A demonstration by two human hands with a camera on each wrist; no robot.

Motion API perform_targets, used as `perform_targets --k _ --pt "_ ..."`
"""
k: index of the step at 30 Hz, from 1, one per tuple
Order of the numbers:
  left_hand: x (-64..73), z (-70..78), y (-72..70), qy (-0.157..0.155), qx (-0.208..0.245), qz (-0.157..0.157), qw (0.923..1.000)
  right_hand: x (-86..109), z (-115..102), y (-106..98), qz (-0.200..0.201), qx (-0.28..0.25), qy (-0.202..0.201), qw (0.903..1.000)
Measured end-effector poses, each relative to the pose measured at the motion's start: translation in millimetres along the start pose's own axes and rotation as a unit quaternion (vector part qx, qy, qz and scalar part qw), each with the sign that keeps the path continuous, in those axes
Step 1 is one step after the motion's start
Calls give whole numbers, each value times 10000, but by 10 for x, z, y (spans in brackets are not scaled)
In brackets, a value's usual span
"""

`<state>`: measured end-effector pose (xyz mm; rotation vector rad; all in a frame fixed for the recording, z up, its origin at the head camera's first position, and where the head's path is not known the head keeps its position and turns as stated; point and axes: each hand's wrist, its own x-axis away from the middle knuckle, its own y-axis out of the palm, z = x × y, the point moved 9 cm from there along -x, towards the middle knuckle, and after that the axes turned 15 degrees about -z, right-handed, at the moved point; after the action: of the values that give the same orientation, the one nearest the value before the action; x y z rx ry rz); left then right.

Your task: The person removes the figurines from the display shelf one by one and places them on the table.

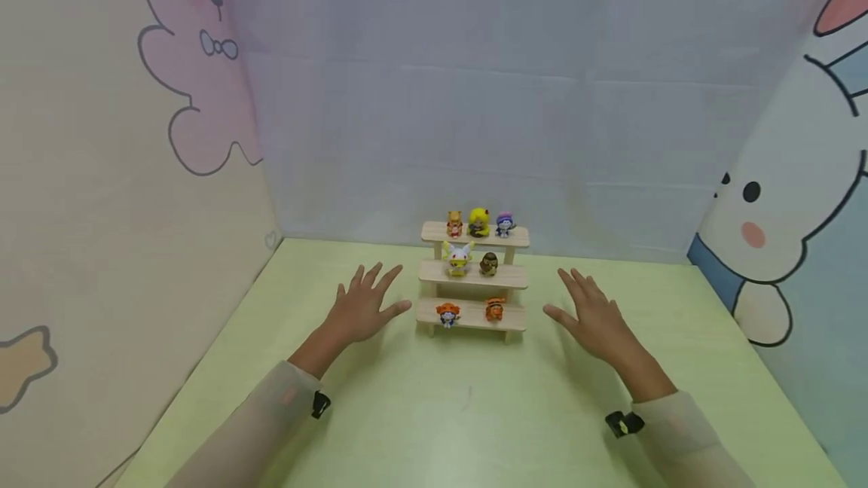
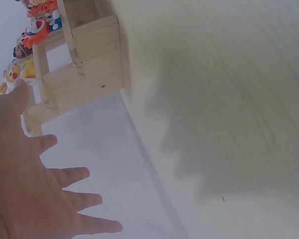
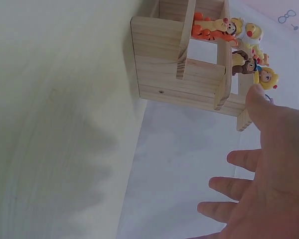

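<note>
The left grip (image 1: pixel 359 312) and the right grip (image 1: pixel 600 324) hovered, spread and empty, over the worktop (image 1: pixel 441 420). Between them stood the three-tier wooden shelf (image 1: pixel 475 282), its long axis running left to right; the left grip seemed nearer. A tiger figurine (image 1: pixel 494 311) stood low in front, a yellow-haired figurine (image 1: pixel 478 223) high behind.
</note>
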<state>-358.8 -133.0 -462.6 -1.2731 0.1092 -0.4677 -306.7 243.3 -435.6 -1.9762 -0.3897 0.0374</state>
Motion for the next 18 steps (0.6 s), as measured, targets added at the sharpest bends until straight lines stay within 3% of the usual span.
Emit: perform_targets --k 12,18 --pt "-132 47 12 45 267 -215 9994 -95 -73 -152 33 -2 -64 10000" --pt "-172 111 -47 189 562 -123 9982 -166 -120 -199 14 -37 -132 9999"
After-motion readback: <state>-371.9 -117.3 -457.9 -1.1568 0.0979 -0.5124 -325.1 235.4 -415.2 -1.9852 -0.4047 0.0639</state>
